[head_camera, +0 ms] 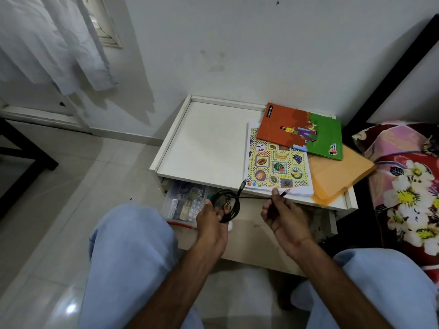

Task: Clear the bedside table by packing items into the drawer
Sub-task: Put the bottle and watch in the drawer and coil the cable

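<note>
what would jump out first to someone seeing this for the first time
Most likely the two bright notebooks on the right of the white bedside table: an orange and green notebook lying partly over a fruit-patterned notebook, with an orange folder beneath. Next, near the table's front edge above the open drawer, the left hand holds a coiled black cable while the right hand pinches its end.

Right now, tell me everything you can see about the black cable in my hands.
The black cable is thin and looks rubber-coated, mostly wound into a loose coil that the left hand grips above the open drawer. One free end with a small plug sticks up from the coil toward the fruit-patterned notebook. Another strand runs rightward to the right hand, which pinches it near its second plug end, just in front of the bedside table edge.
</note>
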`<state>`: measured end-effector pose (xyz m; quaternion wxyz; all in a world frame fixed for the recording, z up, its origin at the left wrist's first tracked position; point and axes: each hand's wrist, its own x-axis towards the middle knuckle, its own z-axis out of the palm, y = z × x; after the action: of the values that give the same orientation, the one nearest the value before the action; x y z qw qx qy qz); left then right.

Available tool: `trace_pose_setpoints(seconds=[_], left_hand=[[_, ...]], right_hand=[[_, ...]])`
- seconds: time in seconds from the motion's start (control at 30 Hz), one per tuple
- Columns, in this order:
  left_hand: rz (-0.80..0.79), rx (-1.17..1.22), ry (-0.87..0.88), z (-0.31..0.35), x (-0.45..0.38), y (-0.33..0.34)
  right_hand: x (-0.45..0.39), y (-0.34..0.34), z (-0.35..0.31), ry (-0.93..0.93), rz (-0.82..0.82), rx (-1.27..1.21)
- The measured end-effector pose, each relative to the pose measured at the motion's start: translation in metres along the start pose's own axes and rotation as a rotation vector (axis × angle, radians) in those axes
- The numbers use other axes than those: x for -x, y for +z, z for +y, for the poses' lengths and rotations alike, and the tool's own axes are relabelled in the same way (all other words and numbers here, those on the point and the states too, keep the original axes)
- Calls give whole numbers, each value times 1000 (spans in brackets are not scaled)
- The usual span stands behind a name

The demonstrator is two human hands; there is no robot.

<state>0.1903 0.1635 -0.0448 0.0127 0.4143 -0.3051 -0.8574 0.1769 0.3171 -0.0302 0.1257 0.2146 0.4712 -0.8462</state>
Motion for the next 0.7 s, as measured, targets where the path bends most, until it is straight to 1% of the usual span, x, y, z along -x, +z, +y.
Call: trace_pose_setpoints(seconds=[0.07, 0.1, 0.13, 0.2, 0.27, 0.33, 0.4, 0.47, 0.53, 0.57, 0.63, 0.7], left_hand=[[-34, 58, -40, -3, 1, -2], [-55, 84, -57, -4, 1, -2], [-78, 108, -73, -5, 1, -2], [-120, 139, -107, -11, 2, 0], [-143, 126, -128, -17, 3, 1], [-152, 77, -107, -21, 4, 3], [-137, -8, -42, -22, 4, 3], [-102, -192, 80, -22, 3, 1], [-79, -338, 213, -21, 1, -2], [-74, -383, 253, -20, 1, -4], [-85, -446, 295, -20, 0, -7], [-105, -506, 319, -21, 0, -8]], right_hand=[[-3, -9, 0, 149, -11, -141], [-5, -11, 1, 163, 19, -146], [-6, -11, 2, 143, 59, -139], [-9, -11, 9, 35, 142, -118], [-8, -10, 14, -69, 193, 10], [-4, -4, 20, -97, 150, 188], [1, 2, 26, -32, 61, 305], [7, 7, 30, 46, -62, 382], [9, 8, 35, 117, -135, 377], [10, 9, 37, 147, -154, 342], [11, 11, 43, 182, -170, 254], [13, 15, 49, 158, -147, 217]])
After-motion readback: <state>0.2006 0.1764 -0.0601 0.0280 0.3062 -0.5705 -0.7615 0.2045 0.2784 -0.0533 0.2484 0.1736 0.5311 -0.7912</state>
